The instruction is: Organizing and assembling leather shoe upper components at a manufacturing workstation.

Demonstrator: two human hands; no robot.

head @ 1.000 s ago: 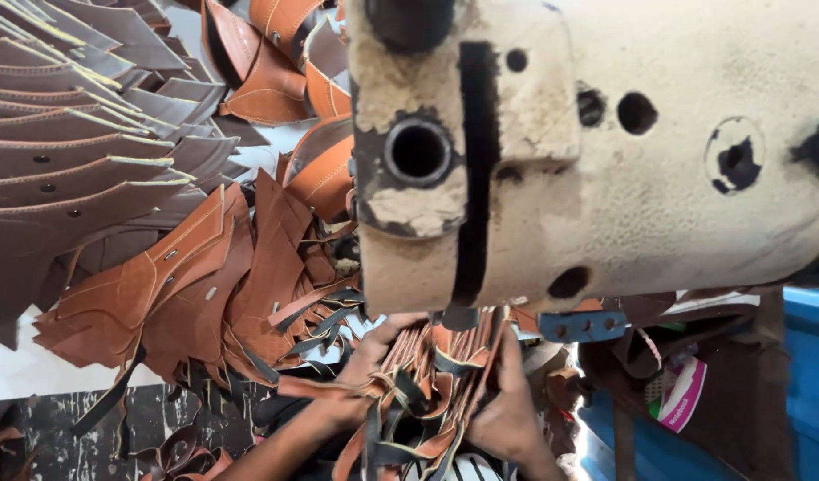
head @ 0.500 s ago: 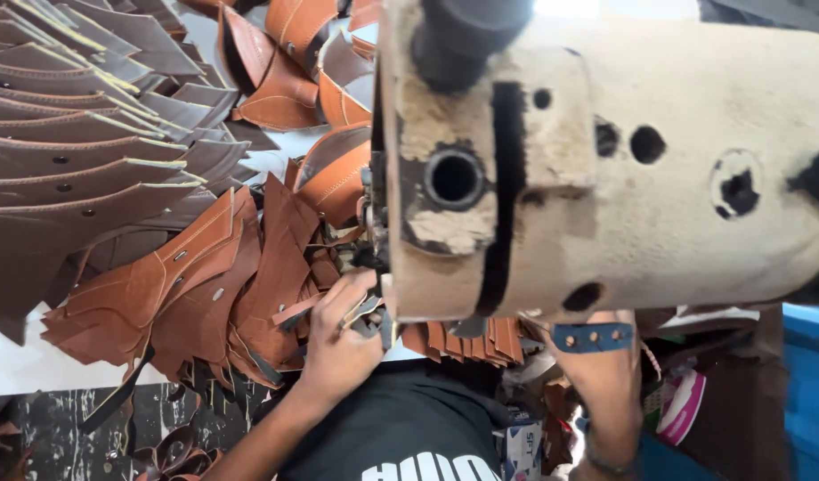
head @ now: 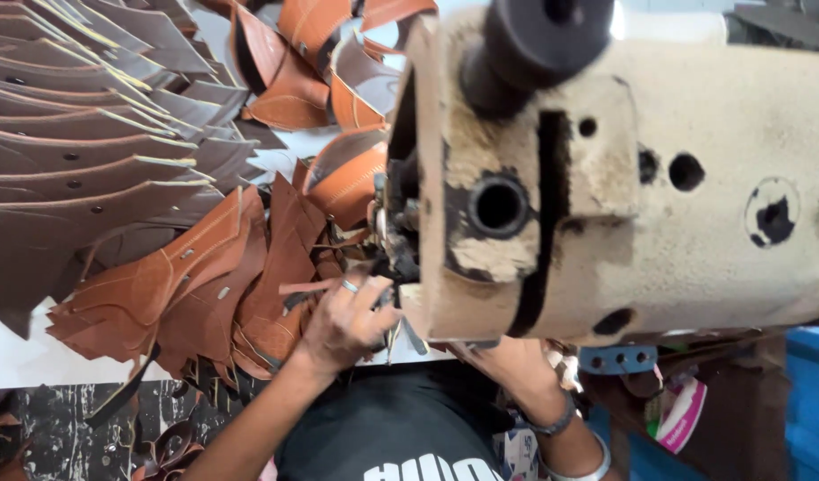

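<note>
1. Leather pieces (head: 276,303), tan and stitched, lie just under and beside the left hand (head: 343,321), pressed toward the needle area of the cream sewing machine (head: 623,178) — this is the work in hand.
2. Risk, as a judgement: the left hand's fingertips sit very close to the needle and presser parts; a slip of the thin strip there, or a start of the machine, could catch a finger.
3. Second risk: loose tan pieces crowd the near side of the left hand; one could drag under the foot and spoil the seam.
4. Left hand: fingers (head: 363,294) curled and partly closed, pinching or pressing a small leather piece against the machine's base — exact grip is hidden.
5. Right hand: only the wrist (head: 534,392), with bangles, shows below the machine head; the hand itself is hidden, so I cannot tell its state.
6. Dark brown pieces (head: 80,160) are fanned on the desk (head: 18,356), well apart from both hands.
</note>
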